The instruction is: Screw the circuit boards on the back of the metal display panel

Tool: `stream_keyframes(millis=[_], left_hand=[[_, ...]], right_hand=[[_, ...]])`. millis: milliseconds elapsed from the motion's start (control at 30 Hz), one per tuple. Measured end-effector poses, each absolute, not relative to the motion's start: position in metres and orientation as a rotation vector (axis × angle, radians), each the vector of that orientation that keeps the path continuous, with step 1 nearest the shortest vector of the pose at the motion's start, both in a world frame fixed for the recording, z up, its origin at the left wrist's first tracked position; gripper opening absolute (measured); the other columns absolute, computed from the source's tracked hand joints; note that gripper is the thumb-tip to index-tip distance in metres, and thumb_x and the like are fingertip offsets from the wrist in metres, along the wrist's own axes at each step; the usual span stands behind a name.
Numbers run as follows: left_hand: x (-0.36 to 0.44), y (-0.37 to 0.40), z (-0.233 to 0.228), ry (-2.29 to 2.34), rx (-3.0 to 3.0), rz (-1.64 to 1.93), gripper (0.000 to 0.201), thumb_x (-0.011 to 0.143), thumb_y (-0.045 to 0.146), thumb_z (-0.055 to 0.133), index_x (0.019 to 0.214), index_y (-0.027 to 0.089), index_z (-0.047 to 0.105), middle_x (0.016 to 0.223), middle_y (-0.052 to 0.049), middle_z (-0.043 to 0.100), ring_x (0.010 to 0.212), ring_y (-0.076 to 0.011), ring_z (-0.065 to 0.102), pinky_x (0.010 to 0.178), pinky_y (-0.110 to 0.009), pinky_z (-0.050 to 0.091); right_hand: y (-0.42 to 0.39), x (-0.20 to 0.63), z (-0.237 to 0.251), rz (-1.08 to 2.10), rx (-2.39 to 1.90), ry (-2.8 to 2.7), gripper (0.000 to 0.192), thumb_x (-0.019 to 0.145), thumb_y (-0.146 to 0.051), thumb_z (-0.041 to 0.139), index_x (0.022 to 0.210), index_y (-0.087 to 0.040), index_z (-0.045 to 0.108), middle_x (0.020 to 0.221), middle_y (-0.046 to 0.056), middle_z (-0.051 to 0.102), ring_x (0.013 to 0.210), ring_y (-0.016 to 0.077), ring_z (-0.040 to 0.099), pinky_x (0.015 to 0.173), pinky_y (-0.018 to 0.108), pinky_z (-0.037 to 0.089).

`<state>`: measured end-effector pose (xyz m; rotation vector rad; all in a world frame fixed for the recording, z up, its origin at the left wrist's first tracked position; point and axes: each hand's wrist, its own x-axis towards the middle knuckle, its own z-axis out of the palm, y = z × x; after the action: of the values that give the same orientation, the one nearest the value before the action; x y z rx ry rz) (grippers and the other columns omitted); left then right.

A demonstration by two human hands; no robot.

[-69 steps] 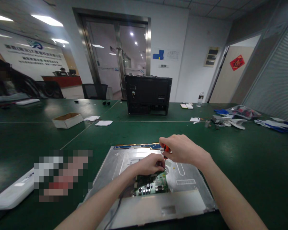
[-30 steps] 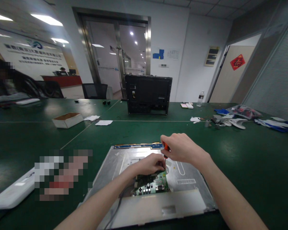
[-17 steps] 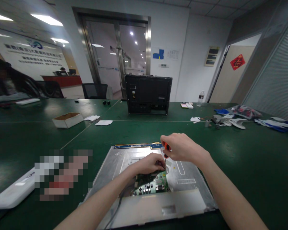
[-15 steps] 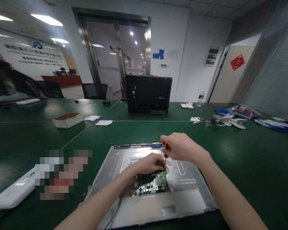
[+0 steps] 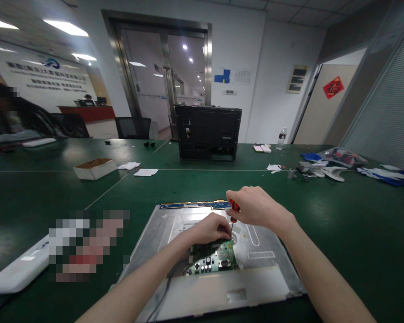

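A silver display panel point(image 5: 265, 273) lies flat in front of me, back side up. Fixed on its middle is a green circuit board point(image 5: 218, 260), partly covered by my left arm. My right hand point(image 5: 251, 206) is closed around the red and black handle of a screwdriver point(image 5: 234, 206), whose shaft points down at the board's upper right corner. Close by the screwdriver's tip, my left hand point(image 5: 213, 229) has its fingertips pinched together; whether they hold the shaft or a screw is hidden. A narrow blue circuit strip point(image 5: 188, 206) runs along the panel's far edge.
A black monitor casing point(image 5: 208, 132) stands on the green table point(image 5: 175, 186). An open white box point(image 5: 94, 169) and papers point(image 5: 146, 172) lie left of it. A water bottle point(image 5: 281, 138) and small parts point(image 5: 309, 168) are at right. A person point(image 5: 23, 110) sits far left.
Both hands stay at the same corner of the board. My right hand has shifted very slightly on the screwdriver's handle; the panel has not moved.
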<state>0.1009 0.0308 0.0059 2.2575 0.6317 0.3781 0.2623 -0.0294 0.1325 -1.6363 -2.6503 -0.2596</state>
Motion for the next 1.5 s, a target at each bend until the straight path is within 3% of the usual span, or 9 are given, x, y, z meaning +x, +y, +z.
stream_keyframes(millis=[700,967,1300,1500], left_hand=[[0.101,0.031,0.006,0.618,2.239,0.404,0.011,0.071,0.008,0.066,0.072,0.015,0.074,0.066,0.000,0.067,0.066,-0.0139,0.059,0.062,-0.018,0.041],[0.101,0.031,0.005,0.628,2.204,0.379,0.013,0.072,0.007,0.065,0.077,0.014,0.075,0.071,-0.001,0.070,0.067,-0.0149,0.062,0.064,-0.019,0.043],[0.101,0.031,0.006,0.614,2.199,0.387,0.014,0.071,0.005,0.065,0.074,0.015,0.074,0.067,0.001,0.069,0.064,-0.0136,0.060,0.062,-0.019,0.042],[0.101,0.030,0.007,0.633,2.225,0.373,0.011,0.073,0.008,0.066,0.077,0.015,0.074,0.070,0.000,0.069,0.067,-0.0143,0.060,0.064,-0.020,0.042]], right_hand=[[-0.028,0.258,0.130,-0.311,-1.668,-2.593,0.026,0.083,-0.048,0.056,0.081,-0.021,0.060,0.072,0.003,0.066,0.066,0.0201,0.063,0.049,0.027,0.025],[-0.031,0.265,0.129,-0.107,-1.511,-2.661,0.018,0.074,-0.025,0.059,0.091,-0.023,0.055,0.081,0.001,0.067,0.071,0.0180,0.061,0.049,0.026,0.024],[-0.030,0.260,0.130,-0.213,-1.610,-2.639,0.015,0.078,-0.032,0.058,0.089,-0.021,0.057,0.077,0.004,0.067,0.068,0.0198,0.061,0.050,0.027,0.022],[-0.029,0.264,0.129,-0.122,-1.476,-2.696,0.015,0.076,-0.023,0.058,0.091,-0.023,0.054,0.081,0.001,0.067,0.072,0.0179,0.061,0.051,0.026,0.023]])
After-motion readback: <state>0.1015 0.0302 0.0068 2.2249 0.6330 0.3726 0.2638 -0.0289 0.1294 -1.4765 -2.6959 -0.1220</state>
